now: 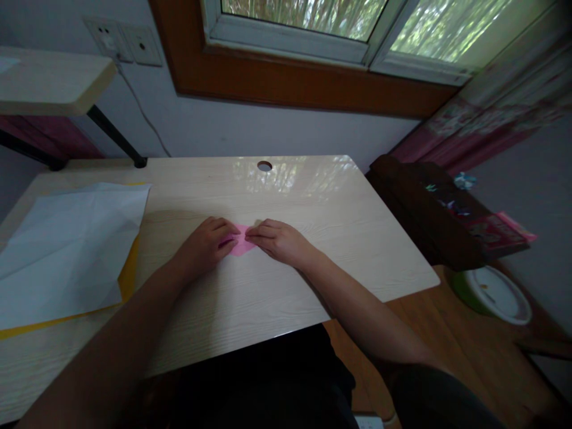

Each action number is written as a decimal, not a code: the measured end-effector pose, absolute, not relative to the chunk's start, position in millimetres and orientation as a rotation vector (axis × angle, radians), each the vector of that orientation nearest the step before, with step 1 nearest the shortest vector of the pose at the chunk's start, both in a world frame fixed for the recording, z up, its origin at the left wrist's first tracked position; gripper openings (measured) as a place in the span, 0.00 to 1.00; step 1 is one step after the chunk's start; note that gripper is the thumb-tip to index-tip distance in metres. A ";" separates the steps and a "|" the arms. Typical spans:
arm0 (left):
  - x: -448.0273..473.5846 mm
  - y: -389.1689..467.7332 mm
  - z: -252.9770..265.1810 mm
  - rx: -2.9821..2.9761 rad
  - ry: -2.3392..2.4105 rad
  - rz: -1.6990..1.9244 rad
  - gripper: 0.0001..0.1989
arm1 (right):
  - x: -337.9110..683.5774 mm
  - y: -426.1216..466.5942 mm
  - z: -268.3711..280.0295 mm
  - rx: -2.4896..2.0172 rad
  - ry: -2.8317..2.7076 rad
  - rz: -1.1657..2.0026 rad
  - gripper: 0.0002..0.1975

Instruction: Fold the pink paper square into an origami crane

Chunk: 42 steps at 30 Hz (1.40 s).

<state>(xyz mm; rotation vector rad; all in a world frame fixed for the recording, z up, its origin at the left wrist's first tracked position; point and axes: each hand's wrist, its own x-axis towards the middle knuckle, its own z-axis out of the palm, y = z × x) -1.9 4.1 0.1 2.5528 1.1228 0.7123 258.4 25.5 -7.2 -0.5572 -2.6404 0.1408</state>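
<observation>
from where i stand, the small pink paper (242, 246) lies near the middle of the pale wooden desk (384, 250), between the person's two hands and touching both. what shows of it is a little wider from side to side than it is deep; its long axis seems to run across the desk, from the left hand to the right, roughly in line with the back edge, though the fingers cover both ends and i cannot tell its full outline. a blunt corner of it points toward the person. the left hand (212, 241) has thumb and fingers closed on the left end, a darker pink strip showing between them. the right hand (279, 240) comes in from the other side, its fingers bunched together and clamped on the right end, the thumb mostly hidden. the two sets of fingertips almost meet over the paper. well off to the left, a big creased white sheet (71, 244) lies on a yellow sheet (129, 275), which peeks out along its right and near edges. straight behind the hands, a round hole (264, 166) sits close to the desk's back edge, below the window (290, 33).
</observation>
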 end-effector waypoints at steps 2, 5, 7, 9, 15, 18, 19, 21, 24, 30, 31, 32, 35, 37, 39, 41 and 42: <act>-4.5 4.5 0.7 2.569 1.099 0.693 0.10 | 258.0 25.2 -6.4 -0.571 -2.640 0.144 0.15; -9.4 6.4 -0.2 2.619 1.009 0.665 0.12 | 257.3 24.7 -5.5 -0.601 -2.623 0.167 0.15; -12.3 7.5 -0.7 2.645 0.978 0.648 0.11 | 257.0 24.5 -5.3 -0.615 -2.614 0.186 0.15; -14.1 7.9 -0.8 2.675 0.978 0.632 0.12 | 257.0 24.8 -6.1 -0.643 -2.604 0.194 0.15; -10.5 6.8 -2.2 2.774 1.080 0.601 0.20 | 258.3 27.7 -9.7 -0.771 -2.567 0.104 0.15; -4.4 4.2 -2.3 2.808 1.169 0.544 0.22 | 258.6 27.5 -9.0 -0.823 -2.570 0.055 0.14; -2.2 3.1 -2.0 2.817 1.192 0.532 0.22 | 258.5 27.1 -8.5 -0.835 -2.574 0.043 0.14; 1.6 0.7 -1.6 2.829 1.234 0.524 0.21 | 258.2 26.3 -7.3 -0.853 -2.588 0.018 0.15; 5.0 -1.7 -1.4 2.817 1.273 0.522 0.21 | 258.1 26.1 -6.7 -0.862 -2.618 -0.006 0.16; 6.6 -3.2 -0.6 2.771 1.305 0.536 0.22 | 259.6 28.4 -9.3 -0.838 -2.657 0.022 0.17; 6.8 -3.3 -0.1 2.778 1.312 0.526 0.22 | 259.8 28.4 -9.4 -0.842 -2.665 0.005 0.17; 7.1 -3.4 0.4 2.787 1.316 0.513 0.21 | 260.0 28.1 -9.1 -0.847 -2.672 -0.013 0.18; 7.9 -3.8 2.0 2.809 1.316 0.472 0.21 | 260.2 26.8 -7.4 -0.859 -2.675 -0.042 0.18; 8.3 -3.9 2.7 2.805 1.314 0.470 0.21 | 260.2 26.3 -6.8 -0.861 -2.669 -0.029 0.18; 8.3 -3.8 2.6 2.797 1.321 0.471 0.21 | 260.4 26.5 -7.5 -0.863 -2.658 -0.001 0.18; 8.0 -3.7 1.8 2.797 1.331 0.470 0.21 | 260.7 27.2 -9.0 -0.862 -2.648 0.031 0.18; 7.7 -3.6 1.3 2.794 1.336 0.472 0.21 | 260.9 27.6 -9.8 -0.863 -2.640 0.046 0.18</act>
